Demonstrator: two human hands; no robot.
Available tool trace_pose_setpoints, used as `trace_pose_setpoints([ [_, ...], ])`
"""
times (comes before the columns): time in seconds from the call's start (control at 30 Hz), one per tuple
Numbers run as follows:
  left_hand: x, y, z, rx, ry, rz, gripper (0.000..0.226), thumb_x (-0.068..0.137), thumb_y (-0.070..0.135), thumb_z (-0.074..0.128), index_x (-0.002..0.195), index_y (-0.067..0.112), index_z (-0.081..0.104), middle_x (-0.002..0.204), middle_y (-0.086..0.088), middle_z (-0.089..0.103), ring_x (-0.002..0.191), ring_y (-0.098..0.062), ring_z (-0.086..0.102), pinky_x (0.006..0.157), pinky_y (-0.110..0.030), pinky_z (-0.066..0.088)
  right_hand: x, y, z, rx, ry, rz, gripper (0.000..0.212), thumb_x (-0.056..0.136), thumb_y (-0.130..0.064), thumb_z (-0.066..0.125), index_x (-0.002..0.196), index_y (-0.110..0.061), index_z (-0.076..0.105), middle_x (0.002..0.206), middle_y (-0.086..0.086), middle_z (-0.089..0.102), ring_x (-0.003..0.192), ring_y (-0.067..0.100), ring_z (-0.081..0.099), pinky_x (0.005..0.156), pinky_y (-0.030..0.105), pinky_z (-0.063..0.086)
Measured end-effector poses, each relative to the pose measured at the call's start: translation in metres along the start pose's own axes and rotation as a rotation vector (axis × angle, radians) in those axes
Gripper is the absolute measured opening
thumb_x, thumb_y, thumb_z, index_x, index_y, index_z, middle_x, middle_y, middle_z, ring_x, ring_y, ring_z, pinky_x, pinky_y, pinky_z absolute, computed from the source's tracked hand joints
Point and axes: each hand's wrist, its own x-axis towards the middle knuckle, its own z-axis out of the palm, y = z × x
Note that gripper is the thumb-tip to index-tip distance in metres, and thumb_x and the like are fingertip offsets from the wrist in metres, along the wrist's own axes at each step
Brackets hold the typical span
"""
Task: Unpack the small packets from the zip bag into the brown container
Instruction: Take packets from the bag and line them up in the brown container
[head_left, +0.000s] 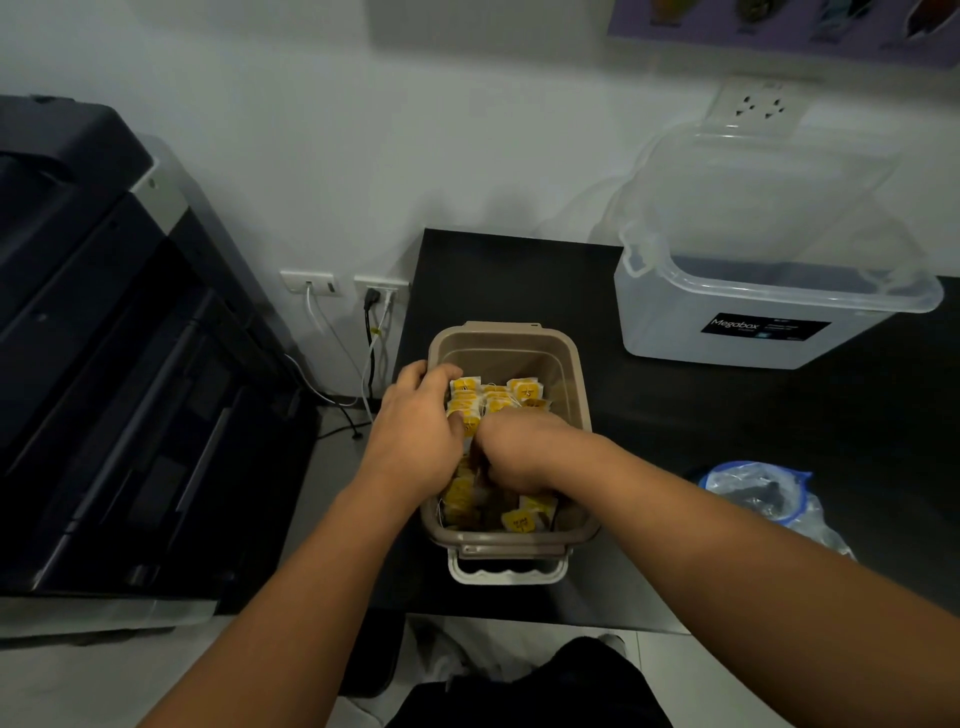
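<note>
"Packets (496, 400), where are they now?"
"In the brown container (576, 374), on the black table (519, 275) near its front edge. Left hand (415, 441) is curled round a stack by the left wall. The right hand (514, 457) digs in knuckles up, and I cannot tell whether it grips anything."
"What might go wrong?"
"The stack could fan out or tip over the rim when the left hand lets go, and a shove might slide the container toward the edge."
"Counts?"
"One container, one zip bag (763, 493) — crumpled, off to the right — one clear box (753, 332), two hands. Packets overlap, so roughly a dozen yellow faces, no exact count."
</note>
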Motion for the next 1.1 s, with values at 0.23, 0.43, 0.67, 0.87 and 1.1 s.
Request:
trace_pose_setpoints([
  [0.23, 0.0, 0.001, -0.001, 0.001, 0.0, -0.002, 0.051, 0.096, 0.02, 0.062, 0.144, 0.028, 0.046, 0.153, -0.002, 0.036, 0.14, -0.025, 0.039, 0.113, -0.042, 0.04, 0.006, 0.004, 0.008, 0.094, -0.015, -0.024, 0.02, 0.095, -0.029, 0.069, 0.111, -0.016, 0.071, 0.092, 0.004, 0.067, 0.081, 0.021, 0.065, 0.069, 0.034, 0.054],
  [0.43, 0.001, -0.001, 0.0, -0.008, -0.006, 0.014, 0.051, 0.095, 0.019, 0.063, 0.143, 0.027, 0.047, 0.149, -0.002, 0.041, 0.133, -0.026, 0.046, 0.109, -0.046, 0.044, 0.007, -0.001, 0.014, -0.026, -0.089, 0.023, 0.017, 0.095, -0.026, 0.069, 0.091, -0.015, 0.056, 0.079, 0.003, 0.054, 0.067, 0.019, 0.052, 0.067, 0.035, 0.045],
  [0.67, 0.001, -0.002, 0.0, -0.009, -0.005, 0.016, 0.051, 0.094, 0.021, 0.063, 0.142, 0.027, 0.048, 0.147, -0.001, 0.042, 0.131, -0.025, 0.047, 0.108, -0.046, 0.045, 0.002, -0.001, 0.016, -0.012, -0.024, 0.051, 0.024, 0.092, -0.038, 0.072, 0.093, -0.018, 0.06, 0.08, 0.001, 0.056, 0.07, 0.018, 0.055, 0.069, 0.034, 0.049],
  [0.87, 0.0, -0.001, 0.0, -0.001, 0.0, 0.022, 0.051, 0.095, 0.021, 0.063, 0.142, 0.027, 0.047, 0.146, -0.001, 0.043, 0.131, -0.025, 0.047, 0.108, -0.045, 0.045, -0.015, 0.003, -0.001, -0.02, 0.006, 0.094, 0.051, 0.078, -0.043, 0.085, 0.116, -0.015, 0.065, 0.101, 0.005, 0.062, 0.09, 0.024, 0.064, 0.086, 0.04, 0.059],
  [1.1, 0.0, 0.001, -0.001, -0.001, -0.001, 0.01, 0.051, 0.096, 0.021, 0.063, 0.143, 0.027, 0.047, 0.148, -0.001, 0.042, 0.132, -0.024, 0.046, 0.109, -0.044, 0.044, -0.018, -0.005, -0.001, -0.096, -0.07, 0.061, 0.055, 0.082, -0.034, 0.084, 0.126, -0.012, 0.059, 0.11, 0.008, 0.062, 0.097, 0.026, 0.062, 0.09, 0.04, 0.057],
])
